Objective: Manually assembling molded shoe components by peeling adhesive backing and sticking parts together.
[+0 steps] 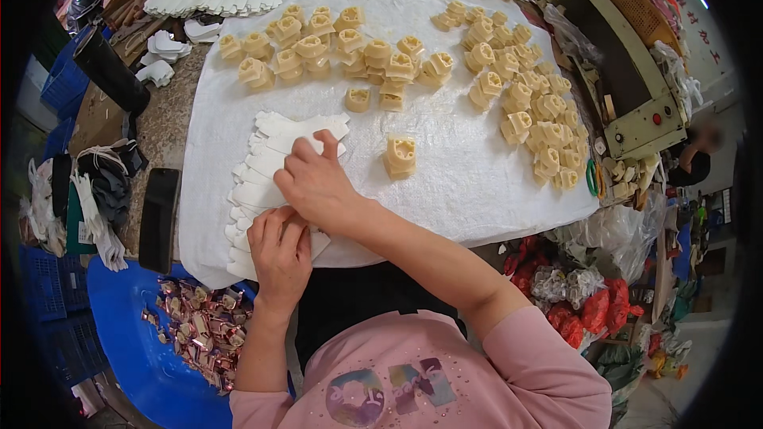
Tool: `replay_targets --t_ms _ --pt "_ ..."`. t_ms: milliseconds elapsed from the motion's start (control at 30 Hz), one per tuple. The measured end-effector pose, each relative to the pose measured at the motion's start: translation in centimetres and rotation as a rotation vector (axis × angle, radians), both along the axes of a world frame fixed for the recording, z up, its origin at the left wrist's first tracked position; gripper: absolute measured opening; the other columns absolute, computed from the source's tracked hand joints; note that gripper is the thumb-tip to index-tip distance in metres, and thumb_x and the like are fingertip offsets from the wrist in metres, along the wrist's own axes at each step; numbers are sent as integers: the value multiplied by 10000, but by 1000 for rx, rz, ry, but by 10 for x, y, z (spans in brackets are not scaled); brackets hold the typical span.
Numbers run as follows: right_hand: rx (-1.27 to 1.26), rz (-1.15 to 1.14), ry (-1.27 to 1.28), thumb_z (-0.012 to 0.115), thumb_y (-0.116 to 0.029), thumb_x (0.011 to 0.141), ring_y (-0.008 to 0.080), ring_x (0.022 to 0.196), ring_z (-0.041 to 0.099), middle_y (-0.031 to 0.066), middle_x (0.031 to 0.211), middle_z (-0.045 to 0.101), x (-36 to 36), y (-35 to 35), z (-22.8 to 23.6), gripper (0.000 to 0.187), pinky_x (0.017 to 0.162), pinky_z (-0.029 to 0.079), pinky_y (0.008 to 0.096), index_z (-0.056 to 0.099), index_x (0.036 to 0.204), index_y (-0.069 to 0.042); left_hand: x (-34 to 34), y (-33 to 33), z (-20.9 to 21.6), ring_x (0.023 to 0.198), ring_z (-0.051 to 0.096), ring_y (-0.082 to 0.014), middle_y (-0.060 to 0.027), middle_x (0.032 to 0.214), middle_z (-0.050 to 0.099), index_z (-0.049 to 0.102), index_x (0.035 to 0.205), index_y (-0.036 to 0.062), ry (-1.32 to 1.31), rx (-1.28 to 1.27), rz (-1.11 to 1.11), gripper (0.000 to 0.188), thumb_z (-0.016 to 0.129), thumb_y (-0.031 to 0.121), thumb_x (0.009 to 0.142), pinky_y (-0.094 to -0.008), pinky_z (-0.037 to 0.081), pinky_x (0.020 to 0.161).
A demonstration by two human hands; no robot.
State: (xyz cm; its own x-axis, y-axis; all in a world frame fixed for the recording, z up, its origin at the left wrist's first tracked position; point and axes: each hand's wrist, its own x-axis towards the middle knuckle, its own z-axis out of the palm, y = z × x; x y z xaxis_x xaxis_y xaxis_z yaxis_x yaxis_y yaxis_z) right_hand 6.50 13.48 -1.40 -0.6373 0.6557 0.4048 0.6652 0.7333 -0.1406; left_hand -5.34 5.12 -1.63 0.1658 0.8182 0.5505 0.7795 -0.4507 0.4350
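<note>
White flat cut pieces (270,160) overlap in a column down the left part of the white cloth in front of me. My left hand (280,258) lies at the near end of this column, its fingers bent and pressed together over a piece. Just above it, my right hand (318,187) is palm down over the column, with most fingers curled and the outermost finger sticking up. Its thumb and fingertips are hidden beneath it, so what they grip cannot be seen. To the right of the column a single cream-coloured hollow block (400,157) stands apart.
Many similar cream blocks (548,107) cover the cloth's far and right parts. A black phone (159,218) and a dark cylinder (111,70) lie at the left. A blue tub (119,334) of shiny pinkish pieces (203,330) sits below left; a green machine (636,56) stands at right.
</note>
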Motion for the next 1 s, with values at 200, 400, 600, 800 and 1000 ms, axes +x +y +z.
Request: replay_targets --t_ms 200,400,600,800,1000 --pt "-27 -172 136 559 -72 682 259 953 433 96 896 493 6 4 -1 92 894 233 500 576 771 -52 1 0 -2 918 528 -278 -95 945 585 623 920 16 -24 -10 -10 217 635 -41 710 -360 399 809" --pt "-137 -156 160 583 -64 665 263 959 433 89 876 496 3 11 -8 98 896 237 489 573 760 -43 1 -2 -2 907 531 -277 -95 939 585 621 905 15 -21 -17 -1 212 632 -49 704 -358 402 814" --pt "-47 -67 104 618 -82 623 268 893 478 85 788 536 2 -5 9 142 887 252 473 559 746 -41 -1 -1 -1 918 523 -306 -114 942 581 619 929 4 -23 -12 -30 248 634 -52 688 -385 400 822" --pt "-652 -38 481 595 22 644 209 848 518 91 776 551 -5 -21 49 162 844 357 360 548 793 -19 -6 -3 -11 944 526 -305 -106 988 583 622 920 18 48 -12 -5 247 650 -17 678 -407 391 819" --pt "-807 127 1183 560 -31 845 121 790 531 47 891 564 32 -29 84 66 720 444 267 533 900 -9 -10 -1 -7 955 540 -321 -119 977 603 619 974 8 -45 -50 -95 287 648 -24 691 -412 408 836"
